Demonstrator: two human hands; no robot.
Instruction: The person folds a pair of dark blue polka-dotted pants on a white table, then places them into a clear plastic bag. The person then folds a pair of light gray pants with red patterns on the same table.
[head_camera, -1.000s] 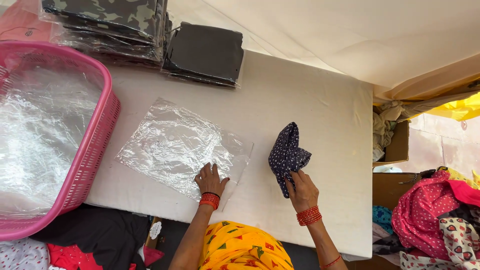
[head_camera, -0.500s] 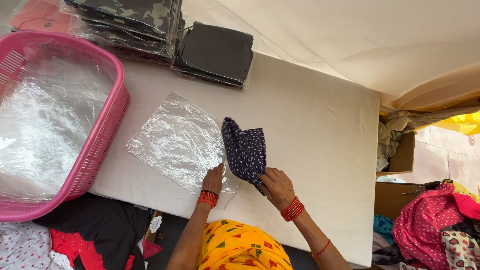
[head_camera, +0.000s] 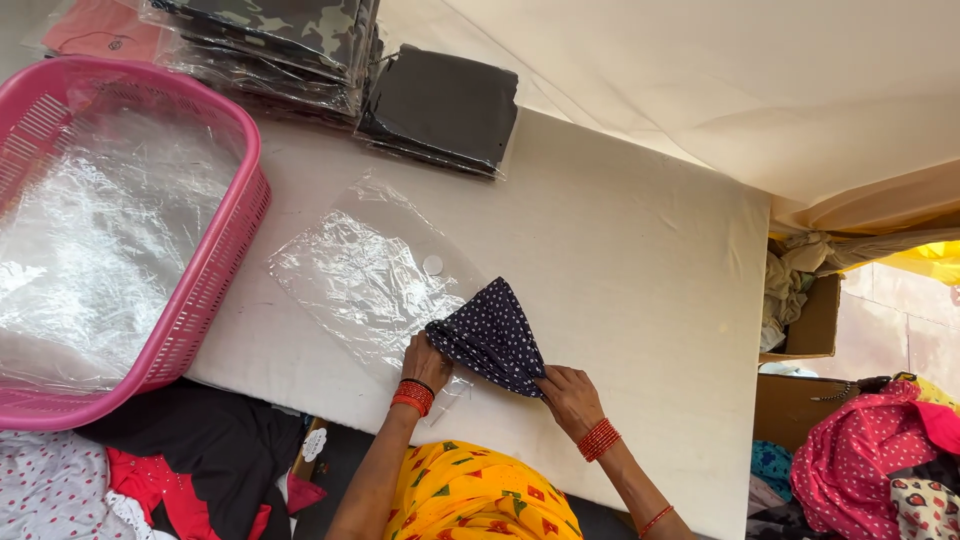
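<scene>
Both hands grip 1 dotted navy cloth: left hand its left corner, right hand its right. It lies on a clear bag.

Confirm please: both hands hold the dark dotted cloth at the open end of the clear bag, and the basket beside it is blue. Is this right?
Not quite: the basket is pink, as the head view shows. The left hand and right hand do hold the dark dotted cloth at the clear bag.

— What can't you make out?
— The pink basket runs off the left edge. The camouflage packets are cut by the top.
— And the hands?
— The left hand's fingertips vanish under the dotted cloth.
</scene>
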